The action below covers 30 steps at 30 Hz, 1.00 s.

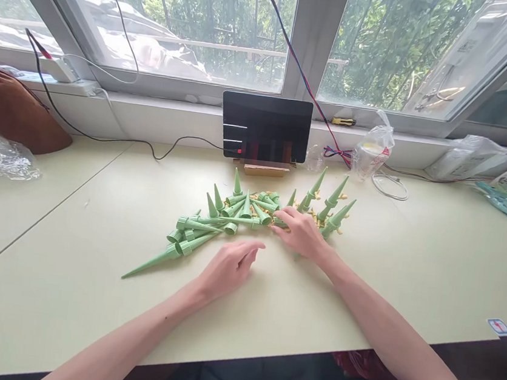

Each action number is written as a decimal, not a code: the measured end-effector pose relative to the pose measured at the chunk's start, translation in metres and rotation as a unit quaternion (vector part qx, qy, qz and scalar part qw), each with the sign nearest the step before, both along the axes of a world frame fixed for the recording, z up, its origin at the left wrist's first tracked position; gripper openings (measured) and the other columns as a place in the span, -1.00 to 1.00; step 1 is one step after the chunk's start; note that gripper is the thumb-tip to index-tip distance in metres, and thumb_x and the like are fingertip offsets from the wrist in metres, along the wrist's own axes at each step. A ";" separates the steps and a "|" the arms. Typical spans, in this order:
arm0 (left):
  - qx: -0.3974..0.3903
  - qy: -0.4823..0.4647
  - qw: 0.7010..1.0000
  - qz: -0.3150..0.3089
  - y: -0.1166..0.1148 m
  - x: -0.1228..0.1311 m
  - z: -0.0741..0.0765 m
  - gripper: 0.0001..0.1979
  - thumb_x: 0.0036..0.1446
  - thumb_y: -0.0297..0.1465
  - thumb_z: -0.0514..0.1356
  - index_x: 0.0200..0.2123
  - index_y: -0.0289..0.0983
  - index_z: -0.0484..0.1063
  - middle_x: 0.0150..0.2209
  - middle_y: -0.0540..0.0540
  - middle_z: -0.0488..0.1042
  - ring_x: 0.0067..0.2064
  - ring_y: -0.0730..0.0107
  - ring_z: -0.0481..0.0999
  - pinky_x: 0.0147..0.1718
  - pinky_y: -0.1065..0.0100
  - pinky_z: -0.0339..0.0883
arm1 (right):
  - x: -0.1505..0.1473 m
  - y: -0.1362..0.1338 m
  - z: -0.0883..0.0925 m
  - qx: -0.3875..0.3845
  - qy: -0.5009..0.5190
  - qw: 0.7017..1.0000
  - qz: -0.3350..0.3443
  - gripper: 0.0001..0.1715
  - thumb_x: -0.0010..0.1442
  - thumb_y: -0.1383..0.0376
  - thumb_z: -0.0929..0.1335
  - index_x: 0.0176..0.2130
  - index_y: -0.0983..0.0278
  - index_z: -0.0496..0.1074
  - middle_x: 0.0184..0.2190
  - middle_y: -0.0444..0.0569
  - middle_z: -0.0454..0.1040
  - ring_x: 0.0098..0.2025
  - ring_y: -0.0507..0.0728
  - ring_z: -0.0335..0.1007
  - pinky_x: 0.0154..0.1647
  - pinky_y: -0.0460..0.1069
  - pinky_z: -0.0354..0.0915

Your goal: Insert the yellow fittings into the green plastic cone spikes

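Observation:
Green plastic watering spikes (207,218), cone-shaped with collared ends, lie heaped across the middle of the table. Small yellow valve pieces show among them, partly hidden. To the right of the heap, several green spikes with yellow valves attached (333,199) stand tilted in a group. My right hand (301,232) reaches into the right side of the heap, thumb and fingers apart around green pieces; a firm grip cannot be seen. Just in front of the heap, my left hand (232,264) rests low over the table, index finger stretched out, other fingers loosely bent, holding nothing visible.
A dark tablet (264,129) stands on a cardboard holder behind the heap, by the window. A black cable (157,153) runs left from it. Bagged cup (372,151), coiled white cable (390,187) and plastic bags are at right. A brown bag (13,108) and clear plastic lie left.

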<state>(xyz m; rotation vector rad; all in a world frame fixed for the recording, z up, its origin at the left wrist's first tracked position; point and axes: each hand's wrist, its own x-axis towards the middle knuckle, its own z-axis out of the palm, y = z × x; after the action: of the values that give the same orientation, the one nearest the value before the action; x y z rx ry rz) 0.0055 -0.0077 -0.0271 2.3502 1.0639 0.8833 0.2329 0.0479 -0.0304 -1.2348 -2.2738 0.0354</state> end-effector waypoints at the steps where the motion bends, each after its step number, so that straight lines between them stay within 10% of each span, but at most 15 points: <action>1: -0.005 0.000 1.000 -0.002 0.000 0.000 0.000 -0.77 0.34 -0.48 0.00 -0.12 -0.28 0.46 -0.39 -0.01 0.47 -0.53 0.53 0.29 -0.47 0.46 0.20 | 0.000 0.000 0.000 -0.004 -0.004 1.000 0.001 -0.75 0.30 0.24 0.37 -0.02 0.23 0.43 -0.09 0.03 0.51 -0.31 0.09 0.48 -0.34 -0.06 0.29; 16: -0.021 -0.004 1.000 0.003 0.003 0.001 0.001 -0.83 0.31 -0.47 0.04 -0.18 -0.25 0.43 -0.36 0.01 0.42 -0.54 0.55 0.23 -0.49 0.45 0.17 | -0.005 -0.005 0.005 -0.024 -0.071 0.997 -0.017 -0.67 0.27 0.33 0.38 0.04 0.24 0.40 -0.08 0.01 0.52 -0.34 0.09 0.49 -0.46 -0.08 0.11; 30: -0.055 -0.014 0.998 0.030 0.004 0.002 0.002 -0.82 0.32 -0.39 0.05 -0.19 -0.25 0.46 -0.39 -0.01 0.46 -0.54 0.53 0.26 -0.48 0.43 0.18 | -0.011 -0.009 0.003 0.118 0.007 0.991 0.061 -0.69 0.33 0.21 0.33 0.03 0.28 0.36 -0.13 0.04 0.57 -0.40 0.04 0.48 -0.56 -0.10 0.19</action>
<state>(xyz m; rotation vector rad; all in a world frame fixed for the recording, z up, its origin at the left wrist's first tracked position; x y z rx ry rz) 0.0077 -0.0033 -0.0248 2.2205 1.1481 0.8553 0.2222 0.0385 -0.0275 -0.9698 -2.2630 -0.1729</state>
